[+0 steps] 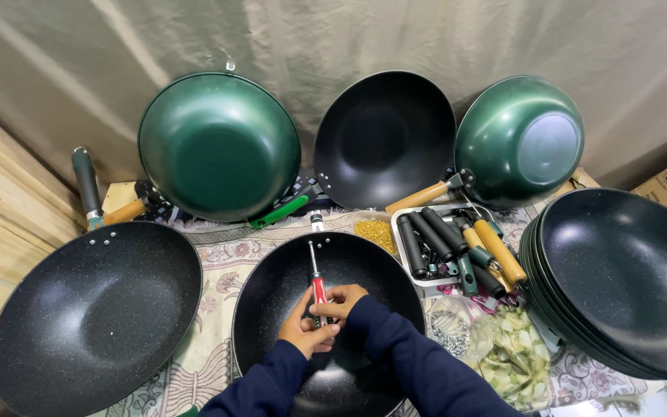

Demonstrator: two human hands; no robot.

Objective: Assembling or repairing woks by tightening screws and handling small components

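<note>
While both hands met over the middle of the desk, the left hand (305, 330) and the right hand (341, 301) each closed around the red handle of a screwdriver (317, 284), fingers pinching it from either side. The screwdriver's metal shaft ran away from the person, its tip near the far rim of the black speckled wok (272, 301) that lay under the hands on a patterned cloth (214, 289). A second black wok (90, 313) with a wood-and-green handle sat just to the left. A stack of black woks (627, 278) stood at the right. Three more woks leaned against the backdrop: a green one (219, 147), a black one (384, 139) and another green one (519, 139). Between the middle wok and the stack, a white tray (406, 259) held loose handles (457, 243), black, wooden and green. Clear bags of small parts (511, 351) lay near the right sleeve.
</note>
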